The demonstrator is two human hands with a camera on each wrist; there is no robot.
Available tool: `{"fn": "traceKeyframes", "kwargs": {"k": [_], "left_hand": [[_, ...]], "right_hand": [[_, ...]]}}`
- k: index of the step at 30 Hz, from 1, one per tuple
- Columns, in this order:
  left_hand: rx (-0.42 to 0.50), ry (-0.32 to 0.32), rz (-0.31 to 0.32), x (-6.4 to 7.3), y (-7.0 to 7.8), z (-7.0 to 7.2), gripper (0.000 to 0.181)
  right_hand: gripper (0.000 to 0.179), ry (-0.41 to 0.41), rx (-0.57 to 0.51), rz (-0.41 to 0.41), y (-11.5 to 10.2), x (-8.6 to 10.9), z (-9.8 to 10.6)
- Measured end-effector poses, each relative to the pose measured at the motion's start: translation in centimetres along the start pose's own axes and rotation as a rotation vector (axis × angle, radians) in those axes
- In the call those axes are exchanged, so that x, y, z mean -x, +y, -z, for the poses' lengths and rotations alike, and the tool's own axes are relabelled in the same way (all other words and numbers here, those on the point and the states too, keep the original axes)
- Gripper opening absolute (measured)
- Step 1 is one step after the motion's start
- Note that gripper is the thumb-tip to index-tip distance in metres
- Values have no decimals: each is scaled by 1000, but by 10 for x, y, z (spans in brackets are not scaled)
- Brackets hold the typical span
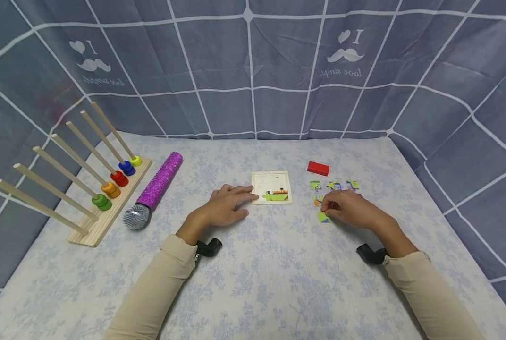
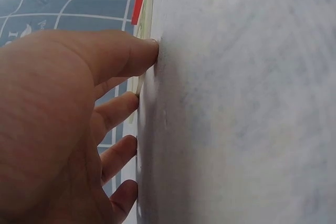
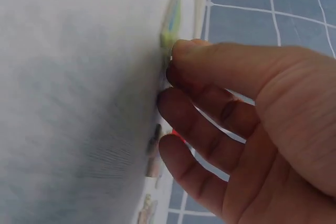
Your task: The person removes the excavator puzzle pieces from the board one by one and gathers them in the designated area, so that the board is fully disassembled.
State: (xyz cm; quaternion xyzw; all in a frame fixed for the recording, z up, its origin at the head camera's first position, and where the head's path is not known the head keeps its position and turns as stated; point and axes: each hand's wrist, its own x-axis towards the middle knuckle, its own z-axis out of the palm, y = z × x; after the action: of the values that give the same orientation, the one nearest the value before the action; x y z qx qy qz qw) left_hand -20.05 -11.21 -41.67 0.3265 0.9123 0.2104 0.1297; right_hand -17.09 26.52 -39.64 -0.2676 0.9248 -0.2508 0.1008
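My left hand point(image 1: 227, 204) rests with extended fingers at the left edge of a small square puzzle board point(image 1: 270, 177), its fingertips on the frame. Part of a picture with a green strip point(image 1: 276, 196) fills the lower right of the board. My right hand point(image 1: 352, 208) is over a group of loose puzzle pieces, thumb and index finger pinching the edge of a green and blue puzzle piece point(image 1: 323, 217). In the right wrist view that puzzle piece point(image 3: 170, 24) shows just past the thumb tip. Other puzzle pieces point(image 1: 315, 185) lie behind the hand, some partly hidden by it.
A red block point(image 1: 318, 168) lies behind the pieces. To the left are a purple glittery microphone point(image 1: 159, 182) and a wooden peg stand point(image 1: 104, 212) with coloured rings on upright rods. A grey-blue checked cloth point(image 1: 219, 61) borders the table's back and sides.
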Motion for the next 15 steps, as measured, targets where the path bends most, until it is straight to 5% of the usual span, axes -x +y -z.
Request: {"fn": "traceKeyframes", "kwargs": {"k": [6, 15], "left_hand": [[17, -3, 3, -4, 2, -1, 49], [9, -2, 12, 0, -1, -2, 48]], "right_hand": [[6, 28, -77, 48, -5, -14, 7], [30, -41, 35, 147, -54, -87, -19]]}}
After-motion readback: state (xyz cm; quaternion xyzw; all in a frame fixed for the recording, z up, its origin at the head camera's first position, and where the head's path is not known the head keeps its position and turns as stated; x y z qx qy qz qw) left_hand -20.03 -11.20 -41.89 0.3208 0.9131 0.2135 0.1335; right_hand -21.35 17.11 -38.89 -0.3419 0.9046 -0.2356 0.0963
